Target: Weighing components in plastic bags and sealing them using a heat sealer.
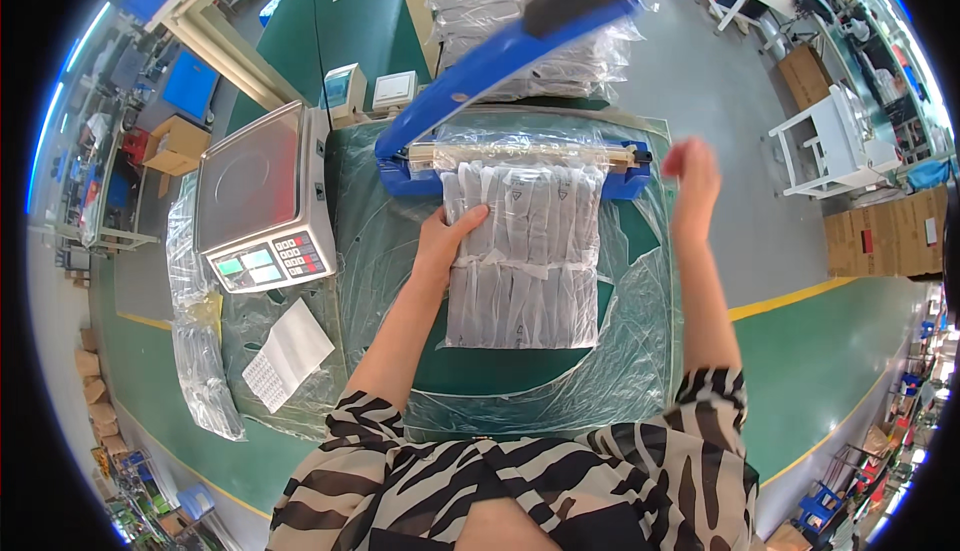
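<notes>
A clear plastic bag [522, 296] packed with rows of grey, wrapped pieces lies flat in front of me. Its loose top end stretches over the bar of a blue bag sealer [412, 183]. The sealer's long blue arm [490, 59], with a black grip at its end, is raised and slants up to the right. My left hand [447, 241] grips the bag's left edge, thumb on top and the other fingers hidden beneath. Beyond the sealer's right end, my right hand [694, 179] is in the air, apart from the bag and the arm; its fingers are smeared by motion.
A weighing scale [262, 196] stands at the left, with a paper sheet [290, 356] and flattened plastic bags [200, 351] near it. Clear sheeting [640, 351] covers the table. Wrapped grey packs [480, 11] are stacked behind the sealer. Cardboard boxes [885, 236] sit far right.
</notes>
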Demonstrator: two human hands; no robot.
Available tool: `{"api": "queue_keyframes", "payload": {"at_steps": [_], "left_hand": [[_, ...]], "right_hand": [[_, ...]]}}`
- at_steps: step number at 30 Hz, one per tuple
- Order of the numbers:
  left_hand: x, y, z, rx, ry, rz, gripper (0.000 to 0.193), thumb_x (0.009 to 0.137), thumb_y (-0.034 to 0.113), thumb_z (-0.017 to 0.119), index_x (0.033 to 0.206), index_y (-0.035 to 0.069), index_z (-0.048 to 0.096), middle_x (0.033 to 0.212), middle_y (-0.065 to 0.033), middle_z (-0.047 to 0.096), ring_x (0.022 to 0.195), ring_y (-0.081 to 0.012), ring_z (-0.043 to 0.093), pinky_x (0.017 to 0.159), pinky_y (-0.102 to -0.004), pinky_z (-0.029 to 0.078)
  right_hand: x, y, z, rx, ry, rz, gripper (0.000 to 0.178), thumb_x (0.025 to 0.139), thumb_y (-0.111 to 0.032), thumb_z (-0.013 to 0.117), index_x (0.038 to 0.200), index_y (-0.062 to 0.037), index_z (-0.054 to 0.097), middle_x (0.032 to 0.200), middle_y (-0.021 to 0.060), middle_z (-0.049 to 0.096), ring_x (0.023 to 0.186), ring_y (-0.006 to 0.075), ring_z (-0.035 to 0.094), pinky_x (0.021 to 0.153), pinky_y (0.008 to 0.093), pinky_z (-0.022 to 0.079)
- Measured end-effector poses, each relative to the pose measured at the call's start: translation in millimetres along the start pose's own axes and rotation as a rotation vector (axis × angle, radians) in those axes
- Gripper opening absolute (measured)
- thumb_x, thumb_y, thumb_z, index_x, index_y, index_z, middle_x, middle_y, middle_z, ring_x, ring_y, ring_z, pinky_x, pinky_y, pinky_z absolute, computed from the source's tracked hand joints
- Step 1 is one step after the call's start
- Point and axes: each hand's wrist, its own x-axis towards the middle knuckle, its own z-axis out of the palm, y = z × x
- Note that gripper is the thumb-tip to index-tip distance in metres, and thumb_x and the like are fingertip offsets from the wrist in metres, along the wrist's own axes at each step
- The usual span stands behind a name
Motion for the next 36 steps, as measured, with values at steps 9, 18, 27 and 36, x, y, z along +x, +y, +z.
{"api": "queue_keyframes", "payload": {"at_steps": [9,18,27,36], "left_hand": [[-14,-7,7,-0.006,-0.006,0.046,0.059,0.07,0.029,0.078,0.114,-0.005,0.057,0.103,-0.0112,0.064,0.089,-0.0178,0.061,0.079,-0.0296,0.048],[-92,0,-13,-0.006,-0.091,0.127,0.054,0.074,0.023,0.075,0.116,-0.004,0.054,0.103,-0.0115,0.063,0.09,-0.0184,0.061,0.081,-0.0299,0.048],[-181,64,-168,-0.146,0.01,0.311,0.047,0.072,0.019,0.077,0.108,-0.004,0.058,0.099,-0.01,0.065,0.086,-0.0148,0.062,0.078,-0.0286,0.049],[-284,138,-465,-0.078,0.304,0.202,0.058,0.07,0.029,0.079,0.113,-0.003,0.058,0.099,-0.0107,0.065,0.083,-0.0183,0.064,0.075,-0.0311,0.051]], "right_hand": [[-126,24,50,0.43,-0.371,0.399,0.054,0.086,-0.027,0.064,0.126,0.0019,0.044,0.113,0.012,0.056,0.101,0.0172,0.053,0.088,0.0292,0.042],[-199,-23,32,0.342,-0.209,0.275,0.054,0.086,-0.025,0.063,0.126,0.0051,0.043,0.111,0.0118,0.057,0.098,0.0165,0.054,0.087,0.0287,0.042],[-279,-150,139,0.367,-0.367,0.08,0.048,0.089,-0.022,0.059,0.127,0.0034,0.043,0.116,0.0091,0.055,0.103,0.0148,0.051,0.091,0.0274,0.039],[-443,-261,384,0.601,-0.62,0.278,0.04,0.09,-0.018,0.06,0.121,0.0025,0.046,0.109,0.0085,0.057,0.097,0.0123,0.053,0.085,0.0264,0.043]]}}
